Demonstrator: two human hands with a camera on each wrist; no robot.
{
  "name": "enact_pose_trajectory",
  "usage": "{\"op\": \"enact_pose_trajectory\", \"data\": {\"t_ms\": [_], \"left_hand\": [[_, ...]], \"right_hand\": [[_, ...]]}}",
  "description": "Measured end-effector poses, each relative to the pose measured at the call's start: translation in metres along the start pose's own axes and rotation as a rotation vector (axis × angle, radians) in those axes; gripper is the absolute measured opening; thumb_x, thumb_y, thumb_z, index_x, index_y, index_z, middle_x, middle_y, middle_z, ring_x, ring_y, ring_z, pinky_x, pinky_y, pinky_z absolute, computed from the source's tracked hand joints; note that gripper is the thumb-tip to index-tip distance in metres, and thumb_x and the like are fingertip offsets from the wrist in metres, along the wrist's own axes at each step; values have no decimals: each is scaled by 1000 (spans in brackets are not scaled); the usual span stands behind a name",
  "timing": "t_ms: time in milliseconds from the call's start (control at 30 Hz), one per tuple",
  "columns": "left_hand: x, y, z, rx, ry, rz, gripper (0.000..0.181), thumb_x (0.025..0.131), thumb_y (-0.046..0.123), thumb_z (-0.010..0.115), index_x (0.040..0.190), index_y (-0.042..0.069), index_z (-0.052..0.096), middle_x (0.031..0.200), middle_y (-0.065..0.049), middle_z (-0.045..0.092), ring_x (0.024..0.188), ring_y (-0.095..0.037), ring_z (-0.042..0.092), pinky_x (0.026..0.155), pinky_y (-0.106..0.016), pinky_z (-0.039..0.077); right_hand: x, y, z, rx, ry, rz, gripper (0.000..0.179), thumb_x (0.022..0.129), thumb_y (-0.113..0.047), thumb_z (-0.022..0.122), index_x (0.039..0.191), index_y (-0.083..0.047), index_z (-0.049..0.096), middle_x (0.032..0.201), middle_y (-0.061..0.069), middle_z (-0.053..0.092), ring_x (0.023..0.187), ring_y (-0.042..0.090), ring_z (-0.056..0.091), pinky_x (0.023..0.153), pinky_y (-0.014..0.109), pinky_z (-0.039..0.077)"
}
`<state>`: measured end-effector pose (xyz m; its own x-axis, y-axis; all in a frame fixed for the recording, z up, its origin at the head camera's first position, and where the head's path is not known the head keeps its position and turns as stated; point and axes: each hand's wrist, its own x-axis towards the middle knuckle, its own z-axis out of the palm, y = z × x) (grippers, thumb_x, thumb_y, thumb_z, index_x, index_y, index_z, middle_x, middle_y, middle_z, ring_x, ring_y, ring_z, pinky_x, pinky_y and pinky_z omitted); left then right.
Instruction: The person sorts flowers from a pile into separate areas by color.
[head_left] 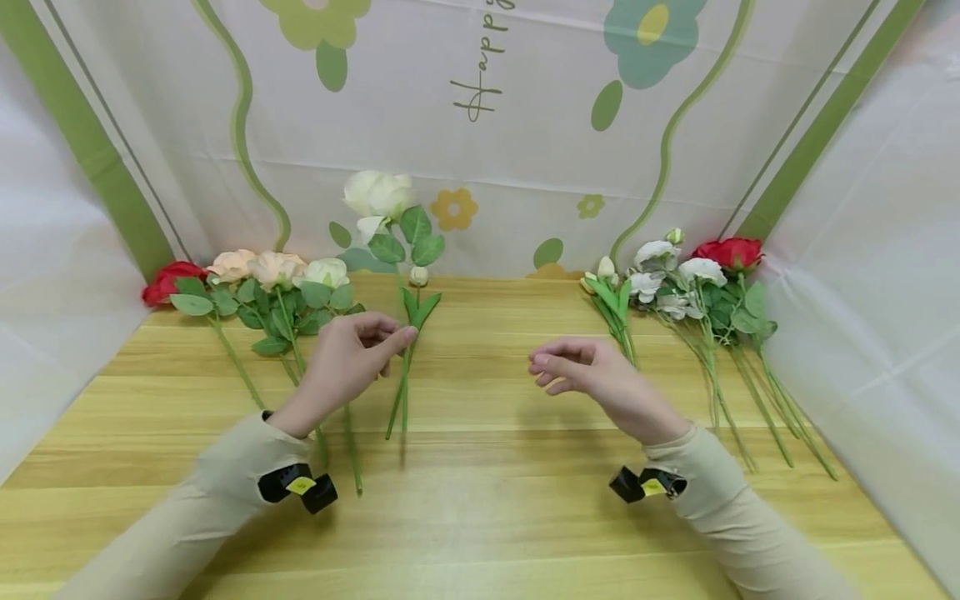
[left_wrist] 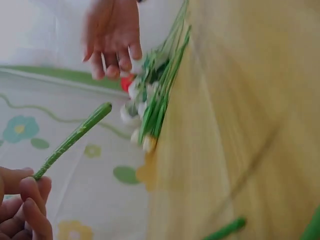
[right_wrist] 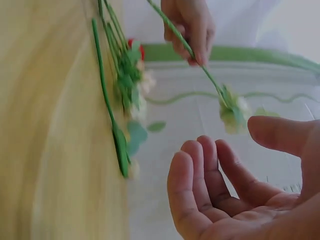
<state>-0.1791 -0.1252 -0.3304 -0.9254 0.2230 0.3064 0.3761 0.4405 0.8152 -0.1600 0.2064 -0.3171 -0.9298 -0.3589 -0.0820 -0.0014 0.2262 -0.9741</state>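
My left hand (head_left: 352, 358) pinches the green stem (left_wrist: 75, 139) of a cream-white rose (head_left: 380, 196) between thumb and fingers, above the table. The bloom points up and away, in front of the backdrop, and the stem's cut end hangs free below the fingers. A single white tulip (head_left: 419, 277) with green leaves lies on the table behind the rose stem, crossing it in the head view. My right hand (head_left: 588, 375) hovers over the table to the right, its fingers loosely bent and nothing in them; the right wrist view shows its bare palm (right_wrist: 240, 210).
Red, peach and white roses (head_left: 276, 271) lie at the left on the wooden table (head_left: 480, 517). On the right lie several white tulips (head_left: 609, 292), white flowers (head_left: 660, 258) and a red rose (head_left: 731, 252). A printed cloth (head_left: 525, 167) hangs behind.
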Motion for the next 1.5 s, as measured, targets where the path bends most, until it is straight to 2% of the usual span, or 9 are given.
{"op": "enact_pose_trajectory", "data": {"t_ms": [133, 267, 533, 700, 867, 1100, 1300, 1400, 1500], "left_hand": [[-7, 7, 11, -182, -31, 5, 20, 94, 34, 70, 94, 15, 75, 63, -7, 60, 51, -29, 54, 44, -31, 43], [-12, 14, 20, -297, -54, 9, 18, 93, 29, 72, 93, 11, 76, 61, -12, 57, 51, -33, 51, 44, -30, 42], [-25, 24, 35, -417, -66, 45, 13, 92, 25, 73, 95, 13, 78, 58, -12, 55, 49, -25, 47, 40, -29, 36], [-27, 25, 38, -473, -48, 53, 12, 91, 23, 74, 93, 12, 78, 59, -12, 58, 49, -26, 48, 41, -29, 39], [-27, 24, 41, -471, -68, 74, 9, 90, 21, 76, 93, 13, 80, 58, -9, 58, 49, -22, 48, 45, -28, 40], [-28, 24, 41, -469, -67, 81, 11, 90, 19, 75, 93, 10, 80, 60, -9, 58, 49, -17, 46, 45, -27, 38], [-28, 24, 37, -438, -91, 58, 14, 92, 21, 73, 101, 12, 79, 57, -12, 55, 49, -23, 47, 44, -28, 38], [-24, 23, 30, -363, -128, 29, 21, 94, 27, 71, 110, 15, 76, 60, -14, 58, 51, -27, 51, 44, -30, 42], [-18, 20, 21, -267, -158, 3, 25, 95, 33, 68, 114, 19, 74, 64, -13, 62, 53, -27, 55, 45, -32, 43]], "right_hand": [[-4, -3, 23, 36, -91, -6, 35, 97, -23, 67, 119, 4, 64, 114, 20, 65, 101, 33, 62, 85, 43, 53], [-7, -8, 42, 56, -149, 6, 35, 95, -25, 68, 118, 2, 65, 113, 20, 65, 100, 33, 62, 84, 44, 53], [-3, -11, 74, 109, -230, -13, 28, 94, -20, 70, 115, -1, 68, 106, 19, 67, 98, 44, 61, 81, 44, 54], [1, -11, 87, 46, -200, -70, 24, 93, -21, 71, 107, -2, 71, 96, 19, 68, 87, 37, 64, 73, 40, 55], [3, -9, 93, 6, -139, -135, 14, 92, -19, 72, 97, -6, 74, 86, 21, 67, 76, 34, 61, 68, 39, 54], [4, -8, 97, -91, -52, -254, 11, 91, -21, 74, 91, -11, 76, 78, 9, 67, 67, 21, 59, 59, 30, 51], [2, -8, 96, -215, 6, -373, 10, 92, -16, 72, 86, -10, 77, 74, 2, 68, 57, 13, 55, 51, 25, 46], [3, -10, 87, -301, 63, -371, 10, 92, -14, 72, 86, -9, 78, 72, -2, 68, 55, 14, 56, 50, 26, 47], [8, -9, 72, -354, 117, -299, 9, 91, -12, 73, 87, -6, 78, 71, -2, 69, 58, 17, 61, 52, 29, 51]]}}
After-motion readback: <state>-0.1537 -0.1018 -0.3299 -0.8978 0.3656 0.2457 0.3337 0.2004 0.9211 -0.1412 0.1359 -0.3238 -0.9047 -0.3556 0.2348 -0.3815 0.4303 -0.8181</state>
